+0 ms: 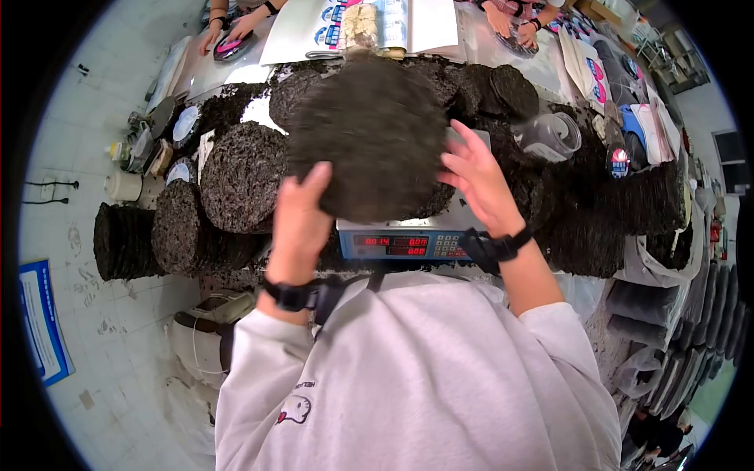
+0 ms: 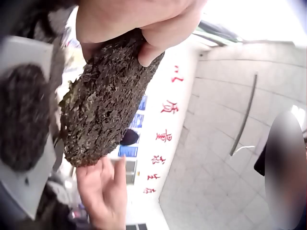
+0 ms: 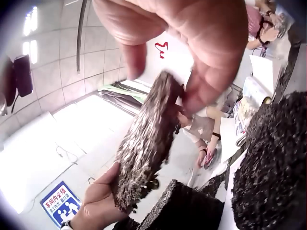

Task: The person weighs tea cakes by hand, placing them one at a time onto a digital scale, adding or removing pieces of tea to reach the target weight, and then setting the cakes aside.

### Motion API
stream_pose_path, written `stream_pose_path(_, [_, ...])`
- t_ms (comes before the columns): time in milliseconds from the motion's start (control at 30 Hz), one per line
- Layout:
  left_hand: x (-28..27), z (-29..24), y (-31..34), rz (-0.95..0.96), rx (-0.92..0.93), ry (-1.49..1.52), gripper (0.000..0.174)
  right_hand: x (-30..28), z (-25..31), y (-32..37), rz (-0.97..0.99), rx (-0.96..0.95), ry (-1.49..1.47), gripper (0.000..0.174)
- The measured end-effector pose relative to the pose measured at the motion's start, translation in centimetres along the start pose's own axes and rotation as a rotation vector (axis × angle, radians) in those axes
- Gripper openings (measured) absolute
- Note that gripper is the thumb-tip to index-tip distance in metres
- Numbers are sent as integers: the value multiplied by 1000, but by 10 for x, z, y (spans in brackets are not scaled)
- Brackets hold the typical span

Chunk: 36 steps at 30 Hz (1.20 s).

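Note:
A round, thick cake of dark dried seaweed (image 1: 369, 145) is held up over the digital scale (image 1: 424, 245), blurred in the head view. My left hand (image 1: 302, 224) grips its left edge, the thumb on the near face. On the opposite edge, my right hand (image 1: 481, 182) has its fingers spread, fingertips right at the rim. In the right wrist view the cake (image 3: 146, 139) appears edge-on, between the parted thumb and fingers of the right hand. Another seaweed cake (image 2: 24, 117) lies on the scale's plate. Red digits glow on the scale's display.
Upright seaweed cakes (image 1: 245, 177) crowd the left, with more stacks (image 1: 589, 228) at the right. A clear plastic jar (image 1: 552, 137) lies among loose seaweed. Across the table, two other people's hands (image 1: 518, 31) handle packages. Printed bags (image 1: 334, 31) lie at the back.

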State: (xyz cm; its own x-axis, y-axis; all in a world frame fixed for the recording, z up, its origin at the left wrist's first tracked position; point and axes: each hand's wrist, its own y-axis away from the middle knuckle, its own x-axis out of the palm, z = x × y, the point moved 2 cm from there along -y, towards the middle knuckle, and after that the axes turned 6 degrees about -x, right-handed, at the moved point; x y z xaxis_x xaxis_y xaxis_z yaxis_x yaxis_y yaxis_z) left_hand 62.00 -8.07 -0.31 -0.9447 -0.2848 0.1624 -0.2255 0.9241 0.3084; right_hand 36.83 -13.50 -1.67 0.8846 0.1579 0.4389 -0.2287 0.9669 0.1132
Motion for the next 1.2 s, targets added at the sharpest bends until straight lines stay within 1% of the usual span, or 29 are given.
stream_pose_path(33, [18, 23, -7, 153, -159, 439, 31, -2, -12, -14, -8, -135, 82, 60])
stream_pose_path(67, [25, 40, -13, 141, -176, 481, 39, -12, -23, -20, -14, -134, 82, 60])
stream_pose_path(133, [15, 64, -23, 71, -169, 285, 49, -38, -44, -31, -81, -66, 285, 63])
stream_pose_path(167, [8, 70, -21, -60, -85, 169, 53, -59, -63, -36, -118, 2, 517, 65])
stream_pose_path(200, [0, 72, -14, -187, -2, 52, 58, -68, -65, -30, -126, 0, 515, 65])
stream_pose_path(233, [-3, 59, -2, -119, 46, 4, 63, -76, -61, -21, -194, -136, 807, 65])
stream_pose_path(267, [-12, 60, 0, -126, 144, -73, 60, -85, -55, -12, -254, -275, 1102, 66])
stream_pose_path(300, [-20, 57, 4, -126, 216, -141, 59, -99, -52, -6, -289, -281, 963, 64])
stream_pose_path(367, [-26, 40, 7, -133, 363, -269, 55, -117, -32, 12, -316, -200, 830, 58])
stream_pose_path(400, [-26, 27, 7, -140, 434, -329, 54, -131, -26, 18, -339, -195, 789, 54])
stream_pose_path(433, [-20, 11, 8, -159, 502, -405, 52, -150, -21, 22, -359, -238, 746, 52])
stream_pose_path(467, [-15, -3, 6, -167, 494, -412, 52, -144, 1, 29, -374, -247, 726, 49])
stream_pose_path(533, [-2, -30, 2, -132, 809, -678, 49, -143, 35, 33, -342, -337, 566, 43])
stream_pose_path(600, [15, -45, -4, -114, 915, -782, 46, -130, 66, 37, -395, -390, 519, 40])
stream_pose_path(633, [20, -42, -10, -111, 921, -872, 46, -129, 64, 35, -392, -386, 516, 40])
stream_pose_path(667, [26, -32, -20, -90, 927, -879, 47, -128, 62, 33, -393, -392, 436, 38])
stream_pose_path(700, [33, -21, -28, -45, 927, -974, 49, -127, 60, 30, -395, -399, 356, 37])
stream_pose_path(733, [39, -8, -33, 3, 926, -1069, 51, -130, 43, 26, -382, -358, 321, 38])
stream_pose_path(800, [50, 27, -42, 192, 811, -1160, 62, -131, 5, 18, -333, -167, 286, 41])
stream_pose_path(867, [48, 73, -41, 404, 645, -1382, 80, -129, -48, 15, -299, 37, 193, 48])
stream_pose_path(933, [39, 94, -38, 476, 639, -1576, 91, -108, -79, 12, -275, 241, 212, 55])
stream_pose_path(1000, [37, 94, -36, 481, 641, -1524, 93, -91, -87, 13, -219, 290, 239, 57])
stream_pose_path(1067, [41, 88, -38, 494, 597, -1526, 93, -90, -90, 21, -227, 125, 349, 52])
stream_pose_path(1100, [45, 85, -38, 510, 585, -1533, 92, -101, -92, 29, -266, 71, 354, 45])
stream_pose_path(1133, [46, 83, -38, 518, 568, -1541, 92, -113, -87, 38, -366, 74, 323, 40])
stream_pose_path(1200, [46, 85, -39, 534, 599, -1539, 91, -161, -78, 63, -556, 1, 483, 37])
